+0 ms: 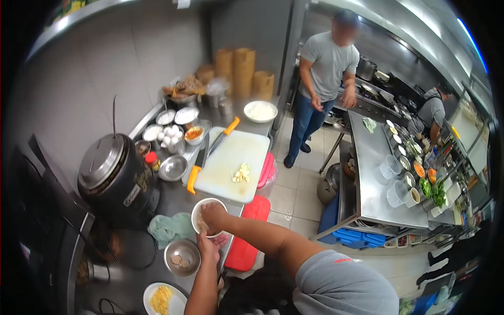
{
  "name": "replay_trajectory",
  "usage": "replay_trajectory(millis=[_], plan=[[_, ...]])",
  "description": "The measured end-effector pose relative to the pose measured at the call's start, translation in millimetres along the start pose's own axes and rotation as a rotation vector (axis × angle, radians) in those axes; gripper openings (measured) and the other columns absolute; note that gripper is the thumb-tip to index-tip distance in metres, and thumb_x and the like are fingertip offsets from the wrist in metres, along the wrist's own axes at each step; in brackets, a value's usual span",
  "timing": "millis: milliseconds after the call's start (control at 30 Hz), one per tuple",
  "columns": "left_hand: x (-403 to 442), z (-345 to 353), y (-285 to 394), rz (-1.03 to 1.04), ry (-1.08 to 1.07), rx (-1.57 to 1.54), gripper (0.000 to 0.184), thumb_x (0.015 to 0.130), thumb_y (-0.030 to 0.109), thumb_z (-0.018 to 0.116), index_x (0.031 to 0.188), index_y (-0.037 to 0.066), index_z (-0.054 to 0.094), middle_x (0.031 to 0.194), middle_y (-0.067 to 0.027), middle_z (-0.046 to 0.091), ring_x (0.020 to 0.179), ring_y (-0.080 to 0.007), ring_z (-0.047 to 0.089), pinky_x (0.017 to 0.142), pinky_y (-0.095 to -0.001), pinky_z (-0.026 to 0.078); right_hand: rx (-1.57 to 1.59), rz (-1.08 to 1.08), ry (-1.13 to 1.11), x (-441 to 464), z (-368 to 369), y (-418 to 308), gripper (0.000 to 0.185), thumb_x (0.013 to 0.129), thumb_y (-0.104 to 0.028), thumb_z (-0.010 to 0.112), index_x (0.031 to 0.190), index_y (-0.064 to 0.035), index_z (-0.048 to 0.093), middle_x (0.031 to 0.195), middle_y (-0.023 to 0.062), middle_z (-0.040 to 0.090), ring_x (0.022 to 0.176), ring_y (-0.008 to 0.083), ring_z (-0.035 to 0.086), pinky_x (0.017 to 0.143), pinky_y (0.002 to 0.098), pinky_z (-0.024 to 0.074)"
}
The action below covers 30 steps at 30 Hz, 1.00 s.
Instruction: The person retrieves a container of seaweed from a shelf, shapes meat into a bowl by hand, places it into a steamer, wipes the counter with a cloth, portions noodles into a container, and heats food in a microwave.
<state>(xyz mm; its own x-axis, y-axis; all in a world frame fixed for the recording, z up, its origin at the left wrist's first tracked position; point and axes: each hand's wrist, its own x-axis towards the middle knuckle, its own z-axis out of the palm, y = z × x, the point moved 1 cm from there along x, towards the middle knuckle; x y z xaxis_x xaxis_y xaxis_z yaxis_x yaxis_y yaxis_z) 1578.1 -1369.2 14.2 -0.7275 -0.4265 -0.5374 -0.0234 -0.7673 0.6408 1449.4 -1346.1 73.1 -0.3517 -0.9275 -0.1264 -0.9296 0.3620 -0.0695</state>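
My left hand [211, 245] supports a white bowl [195, 214] from its near side, fingers curled under it. My right hand [213, 216] reaches down inside that bowl, where pale food partly shows; its fingertips are hidden. Just below stands a metal bowl [170, 256] with a few light brown pieces in it. Nearer to me is a white plate [180, 301] of chopped yellow food [160, 300]. Beyond the bowl lies a white cutting board [223, 152], bearing a small pile of pale chopped pieces [241, 173] and an orange-handled knife [224, 134]. Another orange handle [193, 178] rests at the board's left edge.
A black soup warmer [118, 181] stands left, beside a green cloth [170, 229]. Behind are bowls, eggs [170, 136] and stacked brown containers [243, 73]. A red lid [251, 231] lies right, below the counter. One person [331, 68] faces this way; another works farther right.
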Motion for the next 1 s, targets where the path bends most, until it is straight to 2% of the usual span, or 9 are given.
replay_trajectory(millis=[100,267,333,367,400,600,700,933,1000], plan=[[-1.7,3.5,-2.1,0.037,0.031,0.088,0.055,0.096,0.044,0.032,0.112,-0.006,0.049,0.084,-0.0220,0.063,0.080,-0.0351,0.066,0.075,-0.0484,0.057,0.030,0.059,-0.016,-5.6,-11.7,-1.7,0.092,0.053,-0.049,0.081,0.114,0.0123,0.048,0.103,0.0236,0.062,0.095,0.0346,0.064,0.086,0.0398,0.0501],[-19.3,14.8,0.8,0.004,-0.029,-0.049,0.042,0.095,0.043,0.047,0.117,0.007,0.054,0.088,-0.0100,0.066,0.068,-0.0224,0.065,0.064,-0.0390,0.058,0.320,-0.018,0.207,-2.5,13.7,4.6,0.067,0.057,-0.035,0.081,0.109,-0.0005,0.056,0.104,0.0227,0.061,0.098,0.0393,0.060,0.088,0.0450,0.0480],[-26.3,18.0,4.5,0.025,0.016,-0.051,0.041,0.096,0.038,0.050,0.120,0.006,0.051,0.092,-0.0131,0.064,0.067,-0.0238,0.065,0.061,-0.0397,0.058,0.318,-0.112,0.160,10.1,37.5,13.5,0.051,0.060,-0.040,0.078,0.096,-0.0066,0.063,0.104,0.0191,0.062,0.096,0.0348,0.060,0.088,0.0453,0.0469],[-24.5,14.7,-2.4,0.078,0.096,-0.013,0.049,0.096,0.045,0.046,0.119,0.002,0.050,0.092,-0.0140,0.064,0.073,-0.0263,0.065,0.072,-0.0424,0.056,0.349,-0.292,0.191,44.8,93.0,30.6,0.085,0.058,-0.047,0.079,0.116,0.0087,0.052,0.100,0.0255,0.064,0.094,0.0379,0.063,0.084,0.0433,0.0512],[-18.9,8.3,-6.2,0.085,0.101,0.003,0.048,0.097,0.043,0.044,0.121,0.002,0.048,0.094,-0.0166,0.063,0.074,-0.0272,0.065,0.073,-0.0447,0.057,0.298,-0.416,0.006,36.8,66.9,28.5,0.082,0.060,-0.047,0.078,0.117,0.0064,0.053,0.097,0.0257,0.065,0.094,0.0364,0.064,0.083,0.0425,0.0518],[-40.2,27.0,14.7,0.101,0.132,0.029,0.047,0.098,0.037,0.040,0.130,0.006,0.030,0.095,-0.0283,0.060,0.086,-0.0397,0.067,0.073,-0.0488,0.057,0.530,-0.050,0.018,-12.1,-26.8,11.9,0.054,0.066,-0.025,0.078,0.112,-0.0103,0.054,0.102,0.0187,0.064,0.098,0.0346,0.061,0.084,0.0414,0.0490],[-42.6,32.3,12.3,0.138,0.151,0.061,0.048,0.098,0.036,0.039,0.132,0.006,0.027,0.096,-0.0296,0.060,0.085,-0.0415,0.067,0.072,-0.0487,0.058,0.658,-0.268,0.120,-11.0,-26.5,22.8,0.053,0.069,-0.019,0.075,0.114,-0.0100,0.050,0.097,0.0211,0.065,0.098,0.0365,0.061,0.085,0.0414,0.0492],[-57.6,36.3,15.2,0.284,0.737,0.716,0.063,0.088,0.031,0.062,0.137,0.001,0.036,0.089,-0.0149,0.062,0.071,-0.0211,0.063,0.065,-0.0346,0.052,0.748,-0.502,0.080,13.8,-33.4,56.0,0.039,0.080,-0.020,0.065,0.115,-0.0095,0.051,0.092,0.0185,0.065,0.086,0.0311,0.064,0.075,0.0374,0.0509],[-64.6,45.4,23.9,0.432,0.870,0.794,0.054,0.084,0.022,0.068,0.130,0.001,0.049,0.093,-0.0107,0.061,0.082,-0.0165,0.060,0.074,-0.0309,0.049,1.078,-0.154,-0.269,11.8,-57.8,57.4,0.026,0.086,-0.016,0.056,0.111,-0.0078,0.054,0.091,0.0151,0.065,0.077,0.0195,0.063,0.064,0.0309,0.0489]])
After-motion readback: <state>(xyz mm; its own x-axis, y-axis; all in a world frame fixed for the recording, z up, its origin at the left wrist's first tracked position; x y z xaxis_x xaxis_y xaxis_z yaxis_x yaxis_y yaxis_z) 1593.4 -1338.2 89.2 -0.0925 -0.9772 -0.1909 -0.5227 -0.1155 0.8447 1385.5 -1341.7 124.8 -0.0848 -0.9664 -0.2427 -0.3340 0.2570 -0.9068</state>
